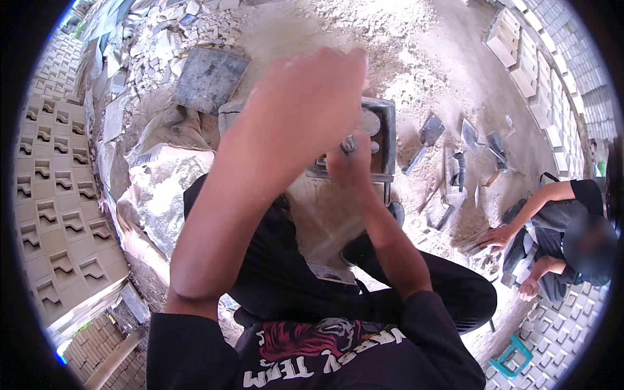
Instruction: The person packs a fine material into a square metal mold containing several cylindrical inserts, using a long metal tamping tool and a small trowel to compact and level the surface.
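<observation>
— Down on the sandy ground [455, 71] in front of the knees, what's the biggest thing in play?

— A square dark metal mould [383, 140], sitting flat in the sand just past the person's black trousers [279, 273]. Pale powdery mix lies all around it, and a torn sack [162, 195] of the same pale stuff slumps to the left.

— How should the work at the mould be handled?

— My judgement: keep the mould level and pressed into the sand, work the small round part down evenly, and keep loose grit off the rim so whatever is cast comes out clean. Rushing could tilt the frame.

— And the arms?

— Both reach forward from the lower edge. The left forearm rises steeply, and the left hand [312, 97] is lifted high and close to the camera, motion-blurred, over the mould's near-left corner. It looks loosely curled; whether it holds anything I cannot tell.

— The right?

— The right hand [351, 162] is lower, at the mould's near edge, fingers bunched around a small round grey metal piece [350, 144], seemingly pinching it.

— Anything else nearby?

— Trowels [426, 136] lie in the sand to the right, a flat dark slab [208, 78] lies beyond the sack, finished patterned blocks [58, 214] are stacked at left, and another person [559, 227] crouches at right.
</observation>
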Demonstrator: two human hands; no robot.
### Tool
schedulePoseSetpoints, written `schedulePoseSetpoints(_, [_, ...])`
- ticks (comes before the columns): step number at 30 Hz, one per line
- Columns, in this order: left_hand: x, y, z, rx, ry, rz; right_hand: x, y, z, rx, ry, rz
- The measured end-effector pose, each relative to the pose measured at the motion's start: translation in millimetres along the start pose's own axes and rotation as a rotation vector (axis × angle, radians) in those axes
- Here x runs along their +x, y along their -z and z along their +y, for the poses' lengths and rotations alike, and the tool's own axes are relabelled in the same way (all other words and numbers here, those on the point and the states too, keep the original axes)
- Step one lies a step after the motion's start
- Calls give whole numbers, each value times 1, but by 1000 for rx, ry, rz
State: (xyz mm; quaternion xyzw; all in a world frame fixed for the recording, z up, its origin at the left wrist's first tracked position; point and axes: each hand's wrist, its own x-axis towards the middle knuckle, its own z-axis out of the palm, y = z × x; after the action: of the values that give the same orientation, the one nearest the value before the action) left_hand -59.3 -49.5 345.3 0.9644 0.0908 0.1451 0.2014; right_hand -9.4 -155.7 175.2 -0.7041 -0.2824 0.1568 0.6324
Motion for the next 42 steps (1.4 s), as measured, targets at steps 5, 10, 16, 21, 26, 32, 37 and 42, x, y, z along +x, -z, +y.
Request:
schedulePoseSetpoints(5, [11,-3,-14,59,45,82,11,0,-4,-70,-25,43])
schedulePoseSetpoints(10, [9,3,-7,66,90,38,-6,17,22,-57,70,-44])
schedulePoseSetpoints(16, [7,-8,-10,79,22,66,0,20,17,58,6,-9])
schedulePoseSetpoints(21, [13,-16,-11,90,-3,31,9,36,10,43,-129,34])
schedulePoseSetpoints(26, [20,-22,1,61,2,-41,-8,61,26,24,61,80])
schedulePoseSetpoints(32, [29,-33,-6,104,-53,-41,7,62,0,114,-131,149])
schedulePoseSetpoints(37, [34,-37,-1,72,-99,-49,17,86,51,43,-163,178])
schedulePoseSetpoints(42, [19,-21,15,35,-16,-217,-8,103,31,24,-73,86])
